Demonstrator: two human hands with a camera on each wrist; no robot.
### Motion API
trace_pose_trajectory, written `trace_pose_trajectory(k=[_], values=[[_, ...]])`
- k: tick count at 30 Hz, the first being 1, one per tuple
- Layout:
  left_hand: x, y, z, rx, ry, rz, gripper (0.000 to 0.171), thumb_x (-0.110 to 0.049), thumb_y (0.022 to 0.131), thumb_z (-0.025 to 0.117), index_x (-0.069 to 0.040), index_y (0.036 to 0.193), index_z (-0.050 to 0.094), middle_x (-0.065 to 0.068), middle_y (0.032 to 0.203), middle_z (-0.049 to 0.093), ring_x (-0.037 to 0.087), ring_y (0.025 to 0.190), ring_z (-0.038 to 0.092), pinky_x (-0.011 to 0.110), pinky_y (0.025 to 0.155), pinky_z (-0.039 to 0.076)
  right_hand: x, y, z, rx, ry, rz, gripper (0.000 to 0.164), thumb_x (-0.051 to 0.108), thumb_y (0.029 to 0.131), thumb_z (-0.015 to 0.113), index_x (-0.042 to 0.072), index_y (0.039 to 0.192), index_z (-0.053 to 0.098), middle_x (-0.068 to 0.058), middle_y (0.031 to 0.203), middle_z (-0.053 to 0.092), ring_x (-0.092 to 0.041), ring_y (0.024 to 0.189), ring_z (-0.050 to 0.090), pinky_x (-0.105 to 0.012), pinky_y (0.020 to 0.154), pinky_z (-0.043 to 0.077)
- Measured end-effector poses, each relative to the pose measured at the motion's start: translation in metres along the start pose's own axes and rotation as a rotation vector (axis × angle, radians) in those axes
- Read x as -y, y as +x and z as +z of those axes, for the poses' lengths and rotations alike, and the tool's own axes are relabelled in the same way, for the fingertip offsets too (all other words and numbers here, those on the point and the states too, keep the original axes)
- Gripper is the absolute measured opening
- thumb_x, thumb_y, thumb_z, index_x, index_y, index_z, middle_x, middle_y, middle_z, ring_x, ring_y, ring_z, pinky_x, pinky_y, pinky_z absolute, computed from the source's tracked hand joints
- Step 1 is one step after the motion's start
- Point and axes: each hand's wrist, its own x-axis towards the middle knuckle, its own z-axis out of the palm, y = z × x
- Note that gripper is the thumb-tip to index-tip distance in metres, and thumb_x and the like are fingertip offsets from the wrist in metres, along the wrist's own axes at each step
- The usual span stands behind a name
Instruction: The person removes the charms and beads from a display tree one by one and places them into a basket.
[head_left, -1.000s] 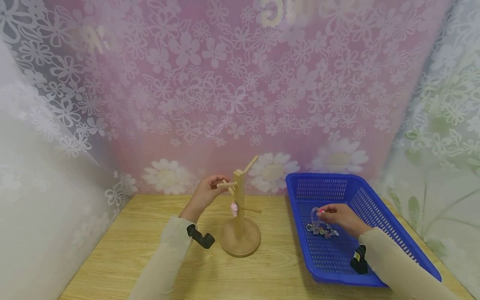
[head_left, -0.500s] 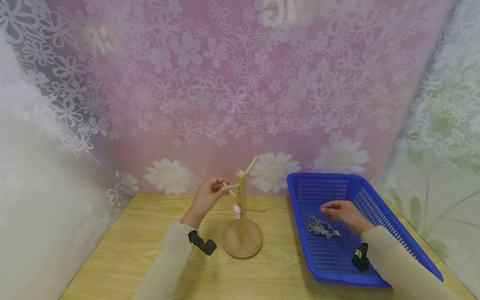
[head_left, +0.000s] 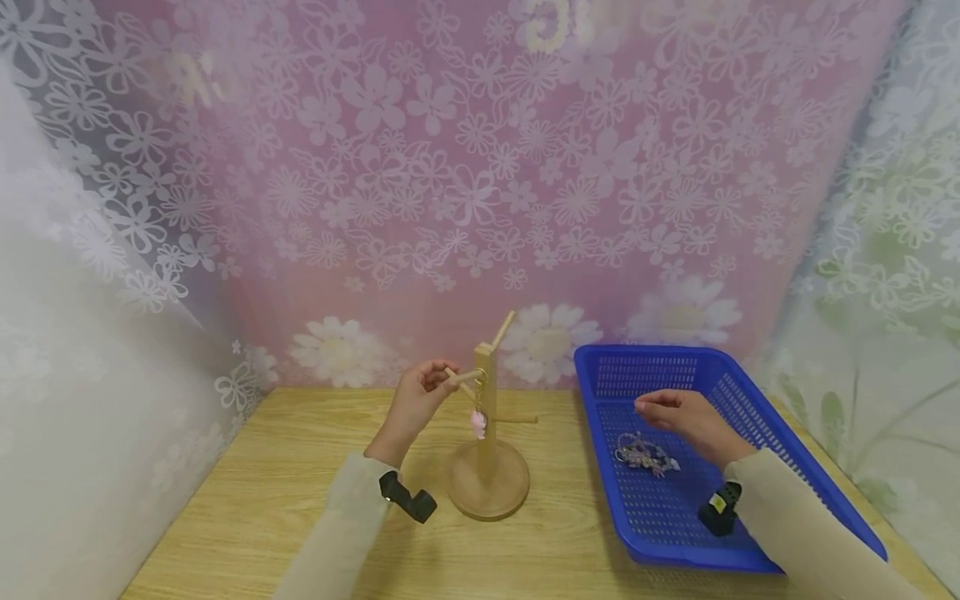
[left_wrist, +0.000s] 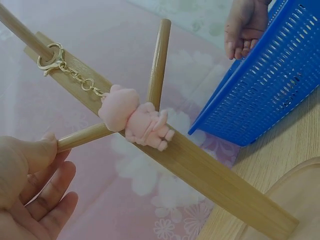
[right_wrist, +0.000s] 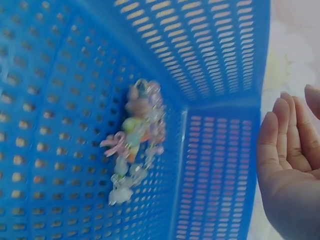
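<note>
My left hand (head_left: pixel 415 398) pinches the tip of a wooden peg (left_wrist: pixel 85 137) on the upright stand (head_left: pixel 486 446). From another peg of that stand, near the post's top, hangs a keychain (left_wrist: pixel 135 117) with a gold clasp, a short chain and a pink plush-looking animal figure. Over the blue basket (head_left: pixel 603 492), my right hand (head_left: pixel 690 419) hovers with its fingers together and slightly bent, holding nothing. Below it, on the basket floor, lies a small heap of beaded charms (right_wrist: pixel 137 130) in clear, pink and pastel colours; how many pieces there are is hard to tell.
The stand's round base (head_left: pixel 487 500) rests on the wood-grain table (head_left: pixel 240 500), to the left of the basket. Two further pegs stick out from the post. A pink flowered cloth (head_left: pixel 465 192) hangs behind the table.
My right hand has let the bright pink-ended beaded piece drop onto the heap and risen slightly. The stand has shifted a little to the right, with my left hand still at its peg.
</note>
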Motion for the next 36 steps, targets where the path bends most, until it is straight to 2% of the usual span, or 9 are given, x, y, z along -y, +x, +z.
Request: trace_pose_trajectory(k=[7, 14, 19, 22, 24, 27, 31, 36], values=[[0.001, -0.001, 0.002, -0.027, 0.034, 0.012, 0.014, -0.005, 0.089, 0.064, -0.003, 0.103, 0.066, 0.016, 0.091, 0.067, 0.018, 0.08, 0.062, 0.035, 0.078, 0.052, 0.017, -0.002, 0.006, 0.01, 0.016, -0.007, 0.053, 0.039, 0.093, 0.058, -0.003, 0.126, 0.055, -0.021, 0.127, 0.056, -0.034, 0.115, 0.055, -0.045, 0.095, 0.045], [-0.001, -0.005, 0.002, -0.043, 0.046, -0.005, 0.02, -0.01, 0.089, 0.065, 0.002, 0.105, 0.063, 0.021, 0.092, 0.066, 0.01, 0.075, 0.06, 0.026, 0.072, 0.049, 0.036, -0.007, 0.015, 0.024, 0.006, -0.063, 0.05, 0.037, 0.092, 0.06, -0.002, 0.123, 0.057, -0.019, 0.123, 0.059, -0.026, 0.108, 0.059, -0.044, 0.093, 0.047], [-0.014, -0.014, 0.002, -0.057, 0.056, -0.019, 0.022, -0.011, 0.091, 0.064, 0.005, 0.106, 0.062, 0.021, 0.092, 0.065, 0.011, 0.076, 0.058, 0.029, 0.073, 0.048, 0.045, -0.011, 0.025, 0.045, 0.021, -0.097, 0.046, 0.033, 0.092, 0.062, -0.002, 0.121, 0.058, -0.019, 0.118, 0.061, -0.022, 0.102, 0.062, -0.044, 0.09, 0.048], [-0.022, -0.019, 0.002, -0.073, 0.075, -0.006, 0.021, -0.008, 0.091, 0.063, 0.007, 0.106, 0.06, 0.021, 0.093, 0.065, 0.017, 0.08, 0.06, 0.028, 0.074, 0.049, 0.051, -0.012, 0.031, 0.053, 0.027, -0.105, 0.044, 0.032, 0.091, 0.063, -0.001, 0.12, 0.06, -0.018, 0.116, 0.062, -0.02, 0.1, 0.062, -0.043, 0.089, 0.048], [-0.021, -0.02, 0.002, -0.091, 0.075, -0.005, 0.021, -0.009, 0.091, 0.063, 0.006, 0.105, 0.061, 0.019, 0.093, 0.065, 0.024, 0.083, 0.06, 0.026, 0.073, 0.048, 0.057, -0.014, 0.034, 0.056, 0.028, -0.11, 0.043, 0.032, 0.091, 0.064, 0.0, 0.119, 0.06, -0.017, 0.116, 0.062, -0.02, 0.1, 0.062, -0.043, 0.09, 0.048], [-0.009, -0.017, 0.002, -0.116, 0.071, -0.002, 0.021, -0.012, 0.09, 0.065, 0.003, 0.105, 0.062, 0.017, 0.093, 0.065, 0.029, 0.087, 0.06, 0.025, 0.074, 0.047, 0.067, -0.017, 0.037, 0.06, 0.031, -0.124, 0.042, 0.032, 0.09, 0.064, 0.0, 0.118, 0.06, -0.017, 0.116, 0.062, -0.02, 0.1, 0.061, -0.044, 0.09, 0.048], [-0.001, -0.017, 0.003, -0.145, 0.082, 0.017, 0.02, -0.015, 0.09, 0.066, -0.002, 0.104, 0.063, 0.011, 0.092, 0.066, 0.021, 0.085, 0.061, 0.026, 0.075, 0.048, 0.081, -0.022, 0.043, 0.069, 0.048, -0.147, 0.04, 0.03, 0.091, 0.064, -0.001, 0.117, 0.061, -0.018, 0.116, 0.062, -0.019, 0.099, 0.061, -0.045, 0.091, 0.047], [0.0, -0.021, 0.005, -0.176, 0.082, 0.039, 0.016, -0.016, 0.09, 0.066, -0.005, 0.101, 0.063, 0.007, 0.089, 0.066, 0.015, 0.081, 0.061, 0.028, 0.075, 0.05, 0.097, -0.028, 0.053, 0.075, 0.091, -0.174, 0.038, 0.026, 0.091, 0.063, -0.002, 0.117, 0.061, -0.013, 0.112, 0.064, -0.017, 0.098, 0.062, -0.045, 0.093, 0.046]])
